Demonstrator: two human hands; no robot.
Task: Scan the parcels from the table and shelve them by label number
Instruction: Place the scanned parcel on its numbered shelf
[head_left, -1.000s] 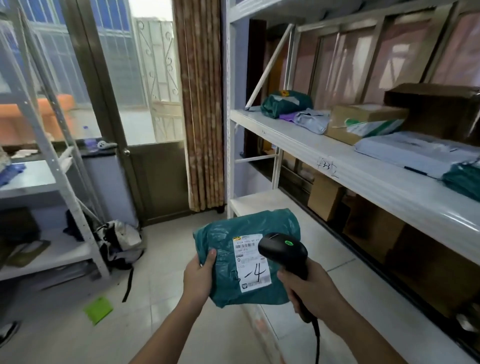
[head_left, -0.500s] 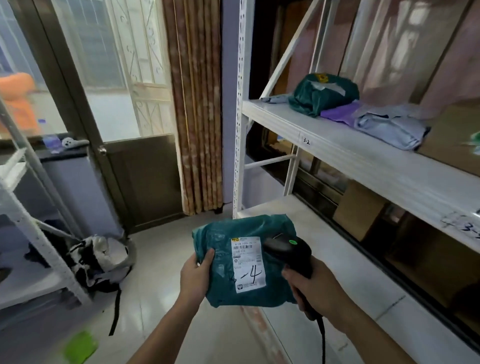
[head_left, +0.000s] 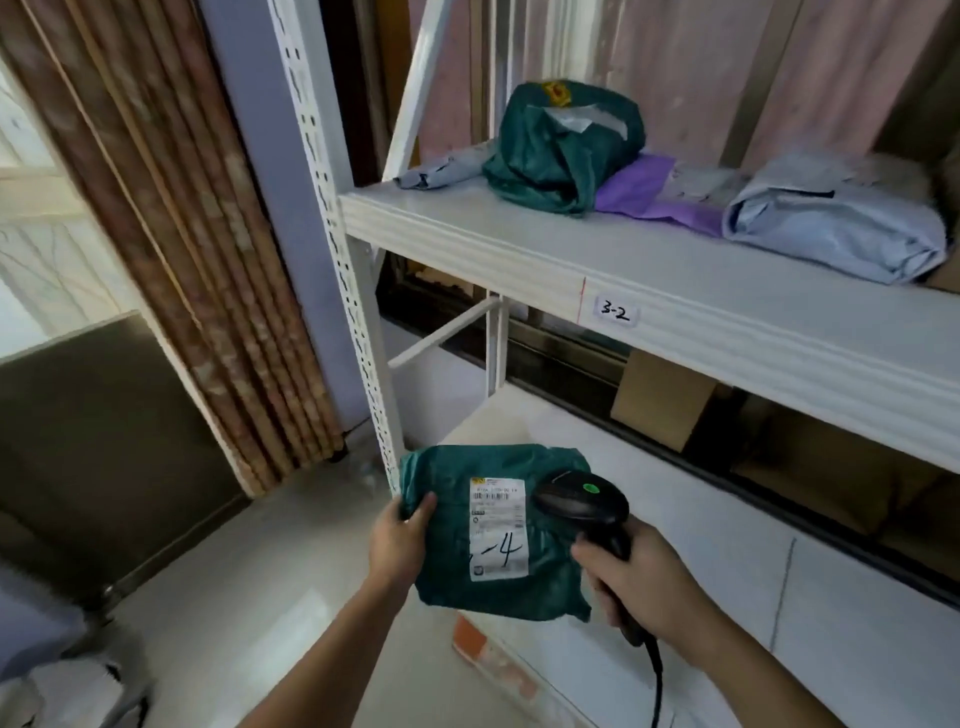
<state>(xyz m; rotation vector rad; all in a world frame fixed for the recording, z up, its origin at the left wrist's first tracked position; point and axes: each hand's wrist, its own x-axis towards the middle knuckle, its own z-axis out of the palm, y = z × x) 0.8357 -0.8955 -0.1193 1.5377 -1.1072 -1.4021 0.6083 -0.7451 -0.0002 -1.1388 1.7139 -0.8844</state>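
left hand (head_left: 402, 540): clasped on the left edge of the green parcel (head_left: 493, 530), thumb laid on its top face, fingers hidden underneath.
right hand (head_left: 636, 579): wrapped round the handle of the black barcode scanner (head_left: 584, 506); a green light is shown on the scanner head, and a cable is seen hanging from the handle base.
green parcel: held flat in the air, in front of the lower shelf (head_left: 675, 519) of the white rack, beside the rack upright (head_left: 343, 270).
parcel label (head_left: 497, 527): white, faced upward, a handwritten "-4" marked on it; the scanner head is placed just beside its right edge.
upper shelf (head_left: 675, 291): tagged "3-2" (head_left: 615, 310); loaded with a green bag parcel (head_left: 561, 145), a purple mailer (head_left: 649, 195) and a grey mailer (head_left: 836, 228).
under the upper shelf: a cardboard box (head_left: 662, 400) is stood at the back.
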